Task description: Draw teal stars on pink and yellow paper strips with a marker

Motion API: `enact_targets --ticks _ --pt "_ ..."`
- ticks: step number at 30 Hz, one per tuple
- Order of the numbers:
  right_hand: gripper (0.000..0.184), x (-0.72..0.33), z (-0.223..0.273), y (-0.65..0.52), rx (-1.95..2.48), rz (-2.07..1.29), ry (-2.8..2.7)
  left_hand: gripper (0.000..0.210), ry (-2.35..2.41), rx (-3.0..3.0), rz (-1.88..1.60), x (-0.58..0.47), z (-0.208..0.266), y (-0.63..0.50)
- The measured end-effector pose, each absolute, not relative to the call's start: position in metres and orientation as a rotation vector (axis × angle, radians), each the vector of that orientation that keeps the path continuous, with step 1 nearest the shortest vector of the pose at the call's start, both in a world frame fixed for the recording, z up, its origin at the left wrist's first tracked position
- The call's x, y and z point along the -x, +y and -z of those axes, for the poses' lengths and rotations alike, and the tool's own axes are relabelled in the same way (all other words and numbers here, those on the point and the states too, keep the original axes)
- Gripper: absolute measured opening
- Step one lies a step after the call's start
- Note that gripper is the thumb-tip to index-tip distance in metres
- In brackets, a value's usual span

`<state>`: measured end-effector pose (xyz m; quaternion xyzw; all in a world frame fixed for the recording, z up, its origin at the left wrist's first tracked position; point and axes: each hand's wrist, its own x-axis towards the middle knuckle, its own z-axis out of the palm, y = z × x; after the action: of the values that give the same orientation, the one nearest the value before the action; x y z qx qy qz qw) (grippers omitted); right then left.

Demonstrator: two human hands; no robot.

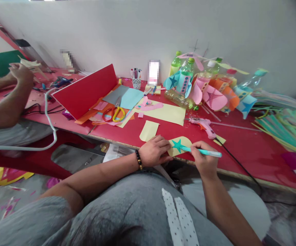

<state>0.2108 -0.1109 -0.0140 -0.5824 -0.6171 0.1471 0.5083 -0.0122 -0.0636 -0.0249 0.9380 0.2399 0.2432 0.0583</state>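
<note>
My right hand (204,160) grips a turquoise marker (206,152), its tip on a green-blue star (177,146). The star is on a yellow paper cutout (188,140) with a rounded end, at the table's front edge. On the cutout's left end, my left hand (156,150) has its fingers closed over the paper, holding it steady. Part of that end is hidden under the fingers. Just beyond my left hand lies a second yellow paper piece (149,131), also rounded at one end.
Red- and yellow-handled scissors (113,114) lie on coloured paper to the left. A pink glue gun (203,126) with a black cord rests to the right. Decorated plastic bottles (186,73) stand behind, near pipe cleaners (286,126). A red board (86,91) separates another person's hand (22,73).
</note>
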Motion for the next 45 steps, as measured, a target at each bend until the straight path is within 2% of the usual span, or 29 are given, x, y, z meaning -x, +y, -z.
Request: enact_targets --ticks 45 --pt "0.015 -0.2099 0.0100 -0.1106 1.370 -0.372 -1.581 0.047 0.735 -2.848 -0.728 0.0120 0.0241 -0.0637"
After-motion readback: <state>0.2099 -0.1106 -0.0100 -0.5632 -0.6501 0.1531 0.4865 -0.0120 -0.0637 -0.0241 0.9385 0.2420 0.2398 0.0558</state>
